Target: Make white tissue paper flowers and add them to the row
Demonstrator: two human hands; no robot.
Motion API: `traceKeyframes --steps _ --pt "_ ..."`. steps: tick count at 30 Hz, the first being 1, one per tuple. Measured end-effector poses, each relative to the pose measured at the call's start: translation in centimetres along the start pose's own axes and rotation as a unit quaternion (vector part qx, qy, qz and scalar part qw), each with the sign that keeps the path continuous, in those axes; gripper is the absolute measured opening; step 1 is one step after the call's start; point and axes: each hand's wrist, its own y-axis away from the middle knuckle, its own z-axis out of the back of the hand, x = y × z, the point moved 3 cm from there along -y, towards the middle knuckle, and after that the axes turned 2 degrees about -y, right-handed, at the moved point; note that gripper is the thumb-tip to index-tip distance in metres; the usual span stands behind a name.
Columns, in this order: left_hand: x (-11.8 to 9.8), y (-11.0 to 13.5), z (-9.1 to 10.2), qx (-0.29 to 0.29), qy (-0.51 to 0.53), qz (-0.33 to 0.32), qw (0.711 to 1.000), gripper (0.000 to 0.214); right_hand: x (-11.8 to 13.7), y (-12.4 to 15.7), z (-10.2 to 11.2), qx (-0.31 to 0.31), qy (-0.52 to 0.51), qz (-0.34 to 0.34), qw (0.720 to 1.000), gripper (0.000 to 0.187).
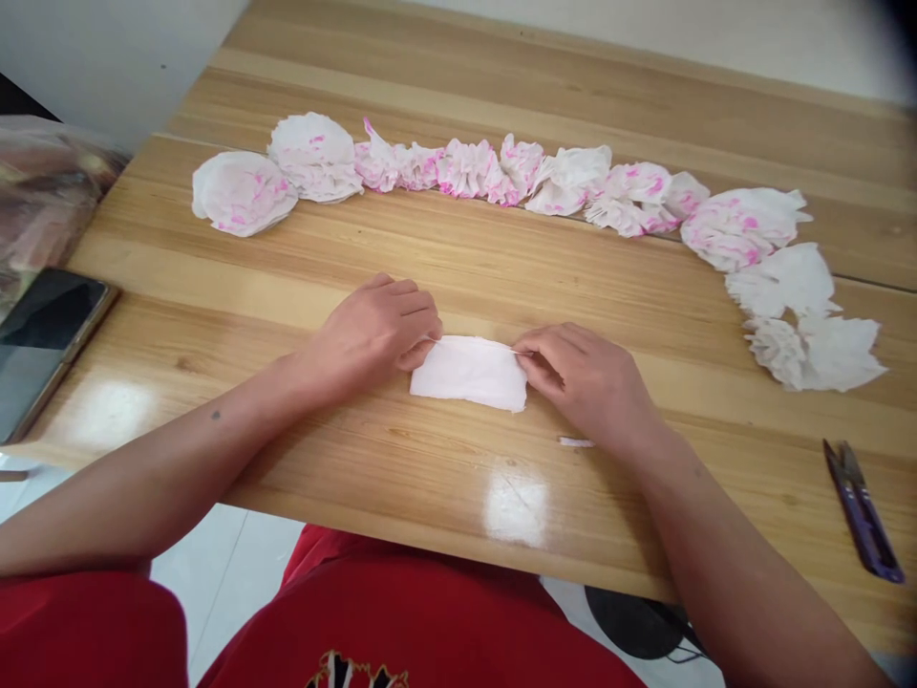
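Observation:
A small white rectangle of tissue paper [469, 374] lies on the wooden table in front of me. My left hand [379, 330] pinches its upper left corner between thumb and fingers. At the upper right corner, my right hand [591, 373] has the edge pinched in the same way. The paper's lower edge rests near the table surface and looks slightly uneven. A tiny white paper scrap [577, 442] lies just below my right hand.
Several crumpled tissue flowers with pink marks [465, 167] form an arc across the back and right. Purple-handled thread snips [862, 511] lie at the right edge. On the left are a phone [47, 334] and a clear plastic bag [47, 196]. The table's front edge [401, 535] is close to me.

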Motion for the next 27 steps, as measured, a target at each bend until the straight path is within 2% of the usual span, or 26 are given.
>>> traceKeyframes --steps 7,10,15,22,24,27 --pt "0.0 0.2 0.4 -0.009 0.073 0.044 0.996 0.016 -0.6 0.4 0.9 0.006 -0.118 -0.096 0.988 0.012" --pt "0.0 0.3 0.3 0.0 0.085 0.066 0.994 0.018 -1.0 0.5 1.0 0.009 -0.147 -0.11 0.983 0.012" --pt "0.3 0.4 0.1 -0.035 0.102 0.068 0.992 0.02 -1.4 0.4 0.9 -0.007 -0.145 -0.091 0.985 0.018" --pt "0.5 0.1 1.4 -0.136 0.046 0.012 0.99 0.026 -0.8 0.5 2.3 -0.156 -0.016 -0.033 0.987 0.022" --pt "0.4 0.1 1.8 -0.171 0.033 -0.004 0.985 0.027 -0.7 0.6 2.6 -0.18 0.015 -0.009 0.984 0.024" --pt "0.3 0.5 1.6 -0.188 0.018 -0.031 0.981 0.029 -0.4 0.9 2.5 -0.2 0.046 0.041 0.978 0.024"
